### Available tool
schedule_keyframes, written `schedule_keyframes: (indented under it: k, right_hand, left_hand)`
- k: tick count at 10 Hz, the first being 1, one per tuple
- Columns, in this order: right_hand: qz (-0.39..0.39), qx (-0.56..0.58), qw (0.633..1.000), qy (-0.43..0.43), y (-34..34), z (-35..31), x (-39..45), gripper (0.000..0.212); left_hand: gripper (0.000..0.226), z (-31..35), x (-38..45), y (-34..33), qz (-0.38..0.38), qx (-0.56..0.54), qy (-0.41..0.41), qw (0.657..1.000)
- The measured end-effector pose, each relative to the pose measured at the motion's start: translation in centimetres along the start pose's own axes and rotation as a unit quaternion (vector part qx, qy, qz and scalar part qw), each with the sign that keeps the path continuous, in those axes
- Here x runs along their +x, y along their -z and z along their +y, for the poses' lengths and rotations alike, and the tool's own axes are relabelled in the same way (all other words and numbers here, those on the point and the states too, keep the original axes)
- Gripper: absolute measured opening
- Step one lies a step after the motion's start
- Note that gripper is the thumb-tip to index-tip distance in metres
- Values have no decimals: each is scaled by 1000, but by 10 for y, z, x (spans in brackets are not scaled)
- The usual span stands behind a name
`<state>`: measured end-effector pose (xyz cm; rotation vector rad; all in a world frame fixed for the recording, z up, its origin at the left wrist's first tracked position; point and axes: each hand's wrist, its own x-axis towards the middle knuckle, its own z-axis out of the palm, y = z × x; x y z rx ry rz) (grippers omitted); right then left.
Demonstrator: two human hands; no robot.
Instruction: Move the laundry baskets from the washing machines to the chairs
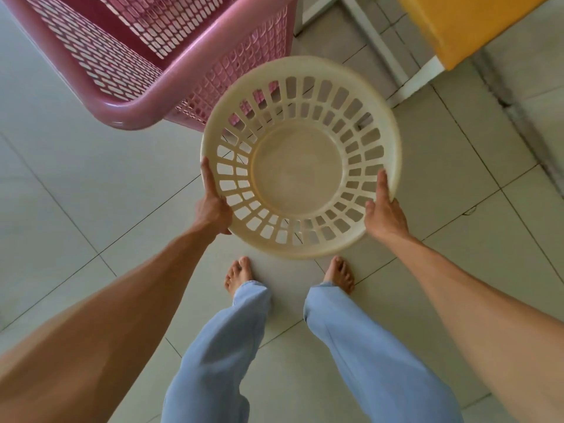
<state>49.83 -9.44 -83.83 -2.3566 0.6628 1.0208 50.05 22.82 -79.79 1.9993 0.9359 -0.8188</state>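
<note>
Round cream basket (300, 157) at centre of frame, held up off floor, opening facing camera, nothing inside. Slotted wall w/ rows of rectangular holes, solid flat bottom, smooth rolled rim.

Left hand (213, 206) at lower-left edge of basket rim: clamped on it, thumb lying up along outer rim, other fingers hidden under/behind basket. Right hand (385, 209) at lower-right edge of rim: also gripping, fingers laid up along inside of rim, thumb pressed on inner wall near slots. Both forearms bare, running in from bottom corners of frame.

Pink basket (158, 53) in upper left of frame: larger, rectangular, fine lattice walls, thick rounded rim. Near corner sits just behind cream basket's upper-left rim; pink lattice visible thru cream slots there. Touching or apart – can't tell. Base of pink basket hidden, so can't tell what it stands on.

Yellow seat (467, 25) at upper right of frame, on white frame (378, 47) w/ legs reaching down to floor. Well apart from cream basket, to its upper right.

Tiled floor (91, 184) pale grey-green, thin dark grout lines crossing diagonally; darker worn strip along right edge near top.

Below basket, bottom-centre of frame: two bare feet (239, 274) flat on tiles, toes pointing toward basket, light blue trousers (351, 346) loose over ankles. Slight motion blur on cream rim at top & right.
</note>
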Motion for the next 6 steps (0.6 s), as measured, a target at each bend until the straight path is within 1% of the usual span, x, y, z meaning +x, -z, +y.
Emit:
schedule_keyframes:
  k: [1, 2, 3, 4, 5, 6]
  right_hand:
    - [-3, 19, 1000, -10, -1, -6, 2, 68]
    - [-33, 24, 999, -21, 3, -12, 0, 69]
    - [-64, 23, 997, -19, 16, -19, -15, 64]
    - [-51, 41, 998, -4, 29, -24, -51, 61]
    - [-20, 48, 999, 0, 39, -29, -105, 59]
    - [-22, 67, 998, 3, 44, -36, -162, 57]
  left_hand:
    - [95, 7, 1, 5, -2, 32, -3, 999]
    - [97, 8, 3, 18, -4, 63, -20, 998]
    - [93, 10, -8, 33, -14, 93, -20, 995]
    - [90, 11, -39, 46, -3, 152, -51, 987]
    - [92, 14, -86, 59, -9, 181, -78, 980]
    - [86, 15, -140, 67, -47, 174, -94, 979]
